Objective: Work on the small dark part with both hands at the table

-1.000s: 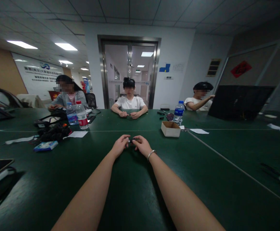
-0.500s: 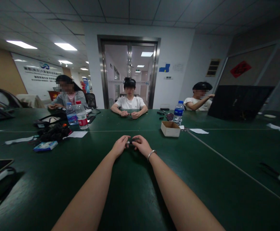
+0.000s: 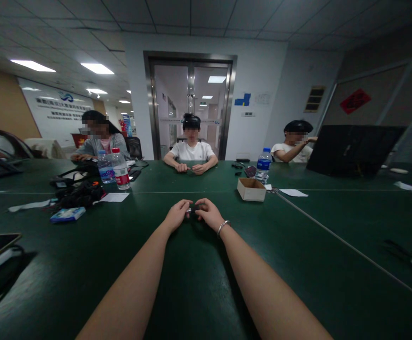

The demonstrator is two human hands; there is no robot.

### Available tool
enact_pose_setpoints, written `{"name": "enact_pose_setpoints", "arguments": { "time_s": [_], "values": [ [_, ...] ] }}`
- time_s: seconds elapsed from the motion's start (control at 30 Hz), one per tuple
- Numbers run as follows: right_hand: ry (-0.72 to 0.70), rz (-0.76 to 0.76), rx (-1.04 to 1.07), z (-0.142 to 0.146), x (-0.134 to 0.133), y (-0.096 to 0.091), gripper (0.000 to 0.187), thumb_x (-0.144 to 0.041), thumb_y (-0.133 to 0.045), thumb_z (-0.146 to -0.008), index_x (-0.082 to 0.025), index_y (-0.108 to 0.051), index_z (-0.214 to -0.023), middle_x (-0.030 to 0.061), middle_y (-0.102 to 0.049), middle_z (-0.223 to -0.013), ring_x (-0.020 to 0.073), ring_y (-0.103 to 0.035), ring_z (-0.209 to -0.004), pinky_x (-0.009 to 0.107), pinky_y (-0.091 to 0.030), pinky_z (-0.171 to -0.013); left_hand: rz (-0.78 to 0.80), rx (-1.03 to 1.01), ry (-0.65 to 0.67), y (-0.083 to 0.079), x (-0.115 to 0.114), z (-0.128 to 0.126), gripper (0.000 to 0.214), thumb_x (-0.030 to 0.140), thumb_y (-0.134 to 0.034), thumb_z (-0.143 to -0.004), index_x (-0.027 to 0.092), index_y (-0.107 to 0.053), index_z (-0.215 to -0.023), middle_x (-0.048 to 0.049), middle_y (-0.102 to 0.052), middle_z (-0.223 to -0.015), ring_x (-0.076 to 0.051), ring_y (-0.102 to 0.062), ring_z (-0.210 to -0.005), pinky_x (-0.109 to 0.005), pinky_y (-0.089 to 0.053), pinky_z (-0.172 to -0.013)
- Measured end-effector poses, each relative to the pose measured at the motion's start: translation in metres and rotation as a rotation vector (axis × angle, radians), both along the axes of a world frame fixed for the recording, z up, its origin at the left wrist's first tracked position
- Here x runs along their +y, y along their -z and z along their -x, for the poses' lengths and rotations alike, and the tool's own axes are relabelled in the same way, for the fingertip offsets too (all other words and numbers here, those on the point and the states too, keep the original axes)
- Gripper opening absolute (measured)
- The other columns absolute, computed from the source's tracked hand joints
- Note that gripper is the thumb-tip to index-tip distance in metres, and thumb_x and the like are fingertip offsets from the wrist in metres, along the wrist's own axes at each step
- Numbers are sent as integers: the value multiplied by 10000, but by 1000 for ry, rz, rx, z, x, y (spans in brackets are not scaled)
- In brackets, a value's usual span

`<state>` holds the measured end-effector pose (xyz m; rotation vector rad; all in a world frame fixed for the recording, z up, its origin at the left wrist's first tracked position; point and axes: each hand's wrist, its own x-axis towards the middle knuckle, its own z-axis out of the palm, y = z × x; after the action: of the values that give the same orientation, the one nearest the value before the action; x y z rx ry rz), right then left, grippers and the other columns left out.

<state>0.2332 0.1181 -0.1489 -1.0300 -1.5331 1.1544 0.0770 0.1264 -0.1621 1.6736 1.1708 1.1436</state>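
Observation:
Both my arms reach out over a dark green table (image 3: 198, 283). My left hand (image 3: 176, 215) and my right hand (image 3: 210, 214) meet at the middle of the table, fingers curled in a pinch round a small dark object (image 3: 193, 208) with a light metallic end. Each hand grips one end of it. A silver bracelet (image 3: 222, 225) sits on my right wrist. The object is too small to name.
A small open cardboard box (image 3: 251, 189) stands beyond my right hand. Two water bottles (image 3: 115, 168) and a pile of black gear (image 3: 76, 193) lie at the left. Another bottle (image 3: 263, 165) and a black laptop lid (image 3: 354, 150) are at the right. Several people sit across the table.

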Motion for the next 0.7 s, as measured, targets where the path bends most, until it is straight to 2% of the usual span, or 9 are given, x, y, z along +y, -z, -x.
{"name": "enact_pose_setpoints", "arguments": {
  "time_s": [0.17,0.3,0.43,0.57,0.63,0.7],
  "values": [
    [-5,0,25,0,2,3,260,-37,-532,-651,-172,-472,-864,-50,-566,-653,69,-500,-445,148,-377,-412,-13,-8,9,-1,-2,-1,452,459,-512,-751,142,-555,-1070,-13,-544,-686,-124,-479,-602,-223,-356,-553],
    [-2,-5,23,0,2,2,263,-36,-537,-632,-173,-475,-848,-47,-572,-668,68,-502,-453,148,-384,-418,3,40,-4,-1,-2,0,474,505,-403,-801,131,-593,-1021,-19,-543,-634,-133,-479,-583,-232,-354,-539],
    [2,9,22,0,2,2,262,-41,-537,-630,-176,-472,-844,-49,-572,-669,71,-507,-462,153,-400,-427,-29,24,18,0,-1,1,450,475,-475,-774,146,-576,-1064,-28,-576,-720,-135,-504,-633,-230,-376,-569],
    [-8,-7,37,1,4,5,273,-23,-534,-606,-173,-476,-827,-49,-572,-665,73,-516,-480,157,-417,-447,10,49,8,-1,-2,1,464,492,-395,-810,142,-587,-1048,-32,-571,-695,-138,-499,-620,-234,-376,-563],
    [-7,-8,43,1,6,7,271,-30,-531,-608,-177,-472,-828,-48,-574,-662,81,-524,-486,161,-419,-443,-14,38,5,-2,-3,0,430,477,-433,-796,159,-587,-1041,-42,-588,-781,-147,-517,-688,-232,-385,-588],
    [-12,-13,47,1,8,10,268,-36,-532,-607,-179,-473,-826,-46,-578,-667,85,-530,-493,164,-421,-443,-28,51,12,-2,-4,0,406,459,-459,-785,166,-588,-1035,-37,-585,-776,-150,-519,-699,-233,-387,-596]
  ]
}}
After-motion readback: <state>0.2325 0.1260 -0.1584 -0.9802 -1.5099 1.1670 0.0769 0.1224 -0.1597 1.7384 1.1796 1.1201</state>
